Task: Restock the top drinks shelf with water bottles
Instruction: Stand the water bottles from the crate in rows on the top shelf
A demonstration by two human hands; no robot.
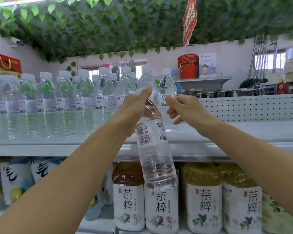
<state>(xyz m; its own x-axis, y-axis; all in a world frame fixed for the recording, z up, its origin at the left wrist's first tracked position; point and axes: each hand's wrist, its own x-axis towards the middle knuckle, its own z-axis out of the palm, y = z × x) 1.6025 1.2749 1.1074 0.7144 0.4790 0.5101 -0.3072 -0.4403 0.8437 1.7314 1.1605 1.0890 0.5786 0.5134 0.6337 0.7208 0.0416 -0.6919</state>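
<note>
My left hand (135, 109) grips a clear water bottle (156, 159) round its upper part and holds it in the air in front of the top shelf (227, 132), its base hanging below the shelf edge. My right hand (184, 108) hovers just right of it with loosely curled fingers and holds nothing. It is close to a standing bottle (167, 88), the rightmost one on the shelf. A long row of water bottles (57, 98) with white caps fills the left and middle of the shelf.
The shelf's right part is bare, backed by a white perforated panel (252, 107). Below stand tea bottles (205, 200) and white-labelled drinks (15, 179). Red buckets (188, 66) and boxes sit on a farther shelf. Leafy vines hang overhead.
</note>
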